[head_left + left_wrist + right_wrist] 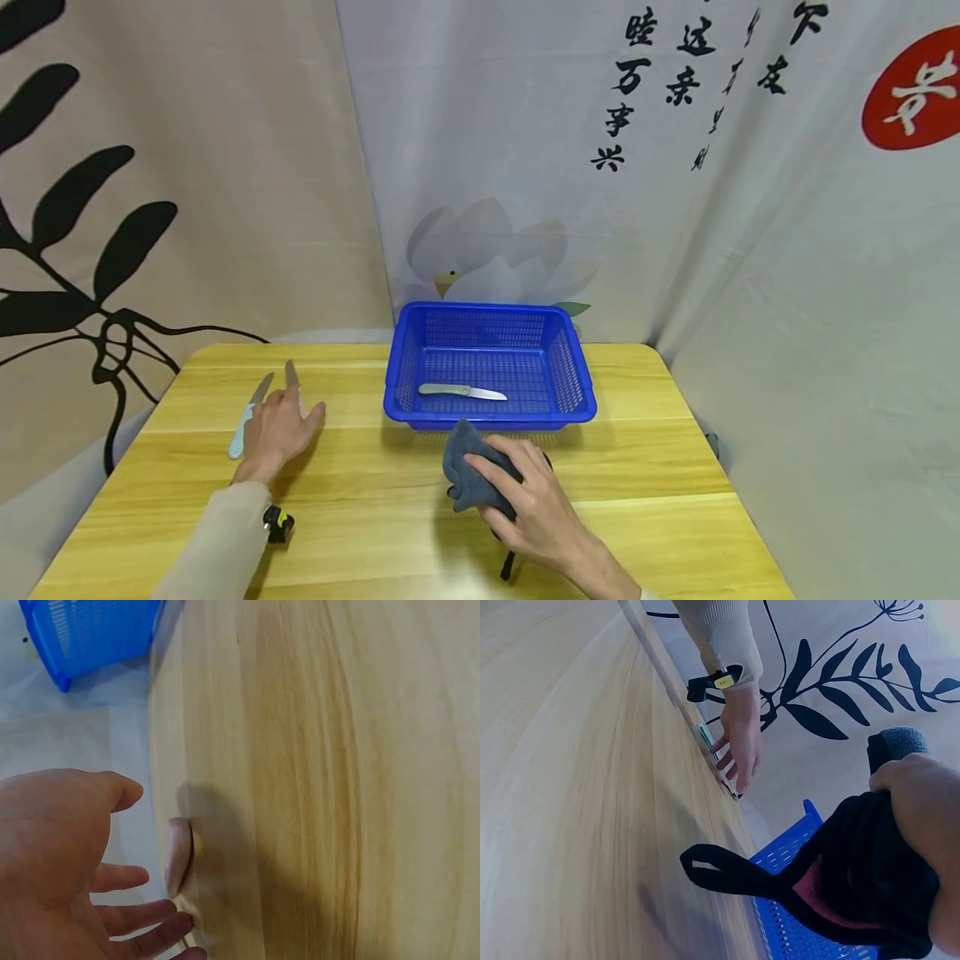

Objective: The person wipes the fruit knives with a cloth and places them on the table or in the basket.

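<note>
My left hand [279, 429] reaches over two knives at the table's left, its fingers relaxed and the thumb held apart. A light-blue-handled knife [238, 437] lies by its outer side. Another knife's blade [291, 373] shows past the fingertips, its handle mostly hidden by the hand. In the left wrist view, a pinkish handle [178, 856] lies by the fingers, outside any grip. My right hand [532, 504] grips a bunched grey-blue cloth [476, 467] above the table, in front of the basket. A black loop [727, 871] and a pink patch show on the cloth in the right wrist view.
A blue plastic basket [491, 423] stands at the table's back middle. One knife with a pale green handle [444, 389] lies inside it. Behind the wooden table [360, 533] hangs a printed curtain [525, 167].
</note>
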Demonstrator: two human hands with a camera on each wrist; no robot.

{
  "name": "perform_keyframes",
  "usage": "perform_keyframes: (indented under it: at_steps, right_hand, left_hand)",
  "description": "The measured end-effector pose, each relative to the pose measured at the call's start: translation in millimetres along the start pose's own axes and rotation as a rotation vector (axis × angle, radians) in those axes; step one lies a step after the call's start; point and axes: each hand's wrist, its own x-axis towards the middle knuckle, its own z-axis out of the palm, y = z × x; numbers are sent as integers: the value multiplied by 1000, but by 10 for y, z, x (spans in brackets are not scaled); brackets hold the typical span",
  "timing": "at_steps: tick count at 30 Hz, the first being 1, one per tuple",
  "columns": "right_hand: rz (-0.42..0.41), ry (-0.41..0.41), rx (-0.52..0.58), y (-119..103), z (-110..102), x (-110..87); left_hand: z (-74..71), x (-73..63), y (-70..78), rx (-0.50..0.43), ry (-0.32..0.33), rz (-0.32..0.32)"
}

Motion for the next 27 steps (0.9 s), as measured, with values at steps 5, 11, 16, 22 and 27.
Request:
perform_keyframes:
  at_steps: [5,11,16,22,27]
  right_hand:
    - [-6,5,3,-3,6,-2]
    - [-10,9,6,-6,6,-5]
    - [-13,8,6,-12,10,-13]
    - [-13,6,3,-13,14,-20]
    - [-20,11,2,-4,21,-19]
  left_hand:
    - [18,66,-46,17,-10,-21]
    - [60,116,-85,42,30,-16]
    - [66,123,-105,44,62,-11]
    - [50,119,-91,5,58,-11]
    - [62,117,-93,-32,64,-10]
